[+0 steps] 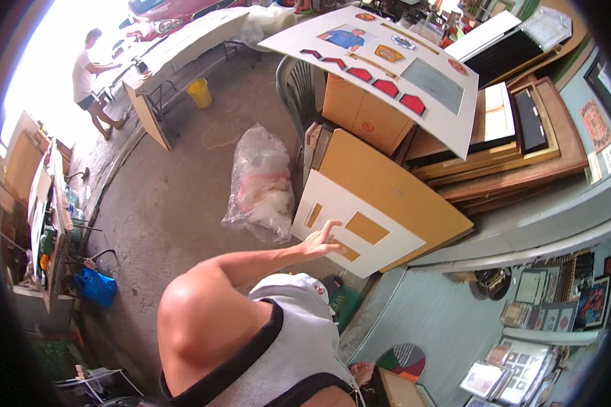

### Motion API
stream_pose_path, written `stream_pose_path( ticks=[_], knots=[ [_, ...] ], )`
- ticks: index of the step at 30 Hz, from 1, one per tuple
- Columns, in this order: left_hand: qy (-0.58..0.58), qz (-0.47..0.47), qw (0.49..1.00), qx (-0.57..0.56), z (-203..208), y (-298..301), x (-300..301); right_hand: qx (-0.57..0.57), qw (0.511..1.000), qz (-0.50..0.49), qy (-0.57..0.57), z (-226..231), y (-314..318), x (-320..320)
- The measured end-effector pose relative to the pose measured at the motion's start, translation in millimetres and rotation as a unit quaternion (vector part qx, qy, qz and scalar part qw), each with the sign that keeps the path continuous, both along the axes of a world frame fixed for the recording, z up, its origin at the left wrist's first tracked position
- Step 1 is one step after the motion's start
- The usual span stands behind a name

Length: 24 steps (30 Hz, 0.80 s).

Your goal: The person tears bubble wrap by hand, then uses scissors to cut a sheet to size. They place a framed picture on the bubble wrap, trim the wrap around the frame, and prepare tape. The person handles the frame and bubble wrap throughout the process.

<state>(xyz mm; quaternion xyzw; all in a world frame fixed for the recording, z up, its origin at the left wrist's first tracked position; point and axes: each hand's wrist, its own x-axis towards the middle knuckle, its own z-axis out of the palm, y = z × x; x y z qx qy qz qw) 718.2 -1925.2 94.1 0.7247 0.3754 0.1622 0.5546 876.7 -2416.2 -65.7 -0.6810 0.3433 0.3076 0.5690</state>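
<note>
My left arm stretches forward, and my left hand (321, 241) is at a white mount board (397, 237) with several rectangular cut-out windows. Thumb and index finger are spread apart beside one of the lower windows, with nothing seen between them. Whether the fingertips touch the board I cannot tell. The mount board leans on a larger yellow-brown board (380, 178), which shows through the windows. Low in the picture, part of my right hand (362, 372) shows beside a wood-edged panel (400, 389). My body hides most of it, so its grip cannot be made out.
A white display board (448, 132) with red shapes and a photo lies above a cardboard box (360, 112). Stacked frames (502, 173) stand at right. A plastic-wrapped bundle (261, 183), a green chair (297, 88) and a yellow bucket (199, 93) stand ahead. Another person (88, 78) is far left.
</note>
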Motion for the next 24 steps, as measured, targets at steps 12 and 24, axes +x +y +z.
stream_pose_path(
  ticks=[12,24],
  knots=[
    [0.139,-0.014,0.979,-0.149,-121.3,3.0,21.9,0.032,0.954,0.261,-0.142,19.5,43.3,56.7],
    [0.283,-0.249,0.898,-0.225,-125.0,3.9,153.1,-0.091,0.964,-0.248,0.04,-24.7,-40.3,-118.4]
  ],
)
